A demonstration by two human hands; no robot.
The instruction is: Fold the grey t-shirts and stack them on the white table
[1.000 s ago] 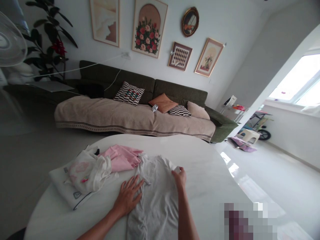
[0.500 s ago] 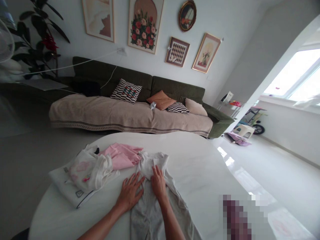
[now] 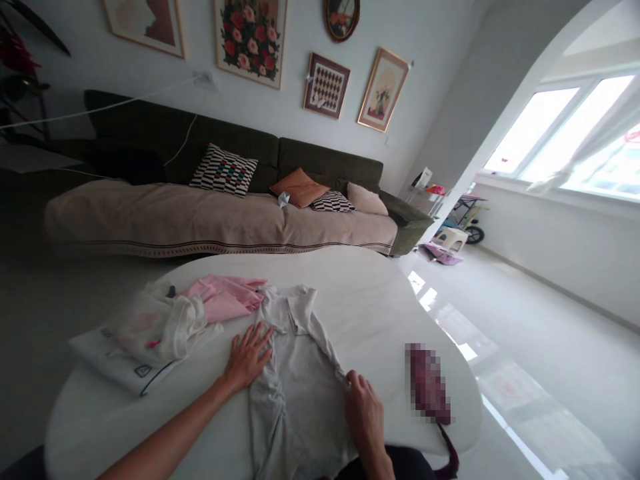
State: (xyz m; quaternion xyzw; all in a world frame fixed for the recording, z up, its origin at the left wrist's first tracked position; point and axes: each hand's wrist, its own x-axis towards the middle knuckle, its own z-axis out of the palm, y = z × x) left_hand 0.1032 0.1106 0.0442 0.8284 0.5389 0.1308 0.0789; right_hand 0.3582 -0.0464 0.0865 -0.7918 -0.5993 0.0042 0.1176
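A light grey long-sleeved top (image 3: 305, 393) is spread on the white table in front of me, its collar end away from me and its lower part running toward my lap. My left hand (image 3: 249, 357) lies flat with fingers spread on the garment's left edge. At the right edge, my right hand (image 3: 364, 407) has its fingers curled in and pinches the fabric of the grey top by the sleeve. Beside the collar lies a crumpled pink garment (image 3: 225, 297). Further left, a bunched white garment (image 3: 187, 327) rests on a folded white garment (image 3: 133, 370) with dark trim.
The round-edged white table (image 3: 360, 293) carries everything. Near its right edge lies a blurred-out dark red item (image 3: 429, 385) with a strap hanging over the side. Behind the table stands a green sofa (image 3: 330, 157) with a beige cover and several cushions.
My right hand has moved from the collar area down and right to the garment's right edge. The grey top now lies wider. My left hand stays flat on it; the view has turned right.
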